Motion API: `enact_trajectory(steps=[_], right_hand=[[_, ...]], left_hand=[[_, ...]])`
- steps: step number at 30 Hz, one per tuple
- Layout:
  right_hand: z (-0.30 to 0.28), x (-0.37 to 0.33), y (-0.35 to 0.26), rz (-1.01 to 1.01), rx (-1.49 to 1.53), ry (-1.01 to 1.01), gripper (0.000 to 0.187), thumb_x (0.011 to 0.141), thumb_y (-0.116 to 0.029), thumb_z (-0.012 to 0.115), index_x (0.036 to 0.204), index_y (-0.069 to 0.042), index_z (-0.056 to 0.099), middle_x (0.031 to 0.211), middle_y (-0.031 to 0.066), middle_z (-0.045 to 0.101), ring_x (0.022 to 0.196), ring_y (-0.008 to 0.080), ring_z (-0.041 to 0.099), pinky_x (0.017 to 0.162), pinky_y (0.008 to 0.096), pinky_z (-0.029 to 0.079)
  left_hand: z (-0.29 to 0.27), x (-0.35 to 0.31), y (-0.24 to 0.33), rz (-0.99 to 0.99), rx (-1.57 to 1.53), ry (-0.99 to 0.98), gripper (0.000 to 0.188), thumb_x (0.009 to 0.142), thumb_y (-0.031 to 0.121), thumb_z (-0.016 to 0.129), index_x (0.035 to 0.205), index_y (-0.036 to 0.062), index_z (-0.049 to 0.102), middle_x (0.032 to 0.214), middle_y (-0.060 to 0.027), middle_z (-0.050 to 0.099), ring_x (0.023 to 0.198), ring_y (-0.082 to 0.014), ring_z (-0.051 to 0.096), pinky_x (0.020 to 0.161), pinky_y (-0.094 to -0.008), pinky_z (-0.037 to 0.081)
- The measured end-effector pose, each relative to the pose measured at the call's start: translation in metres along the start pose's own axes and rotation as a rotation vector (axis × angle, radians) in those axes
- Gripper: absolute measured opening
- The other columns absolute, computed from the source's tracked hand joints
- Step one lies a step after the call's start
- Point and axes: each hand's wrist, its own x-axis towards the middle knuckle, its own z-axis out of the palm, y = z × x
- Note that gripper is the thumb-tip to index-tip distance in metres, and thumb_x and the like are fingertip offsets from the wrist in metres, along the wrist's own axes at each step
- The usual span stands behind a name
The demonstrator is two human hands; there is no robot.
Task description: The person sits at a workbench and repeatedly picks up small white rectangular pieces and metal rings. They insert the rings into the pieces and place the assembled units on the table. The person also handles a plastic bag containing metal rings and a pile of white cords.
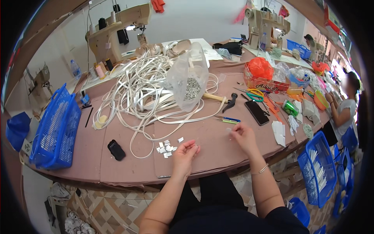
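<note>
Near the table's front edge, my left hand is closed, thumb against the curled fingers. Something tiny shows at its fingertips, too small to name. To its right my right hand pinches a small pale, see-through piece between thumb and fingers. Just left of my left hand lies a loose pile of small white and silvery tabs, with one tab apart from it. Beyond my hands, a clear plastic bag stands open with many small metal parts inside.
A big tangle of white straps covers the table's back left. A hammer, pens, phone and scissors lie beyond my right hand. Blue baskets flank the table. A black object lies left; another person sits far right.
</note>
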Motion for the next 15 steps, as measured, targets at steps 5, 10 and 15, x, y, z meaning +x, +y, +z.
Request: enact_trajectory(steps=[5, 10, 15], right_hand=[[0.06, -0.041, -0.039, -0.006, 0.351, -0.116, 0.012, 0.077, -0.005, 0.065, 0.085, 0.001, 0.058, 0.077, 0.0047, 0.06, 0.066, 0.0087, 0.058, 0.058, 0.0199, 0.048], [0.081, -0.047, -0.039, -0.304, 0.185, -0.069, 0.013, 0.074, -0.003, 0.064, 0.085, 0.0, 0.059, 0.076, 0.008, 0.061, 0.064, 0.0142, 0.061, 0.055, 0.0236, 0.049], [0.074, -0.049, -0.051, -0.542, -0.095, 0.005, 0.01, 0.07, -0.003, 0.065, 0.079, -0.001, 0.061, 0.072, 0.0095, 0.059, 0.061, 0.0196, 0.06, 0.053, 0.0266, 0.05]], left_hand=[[0.004, 0.0, -0.004, 0.053, 0.031, 0.017, 0.021, 0.079, -0.003, 0.058, 0.1, -0.0027, 0.053, 0.09, -0.0066, 0.054, 0.08, -0.0135, 0.056, 0.075, -0.0243, 0.049], [0.009, -0.005, -0.003, 0.13, 0.041, -0.03, 0.021, 0.08, -0.003, 0.057, 0.1, -0.003, 0.054, 0.09, -0.0078, 0.055, 0.077, -0.013, 0.057, 0.073, -0.0239, 0.049], [0.013, -0.015, 0.002, 0.245, 0.155, -0.037, 0.017, 0.08, -0.005, 0.056, 0.097, -0.0033, 0.056, 0.091, -0.0083, 0.056, 0.078, -0.0132, 0.058, 0.073, -0.0225, 0.049]])
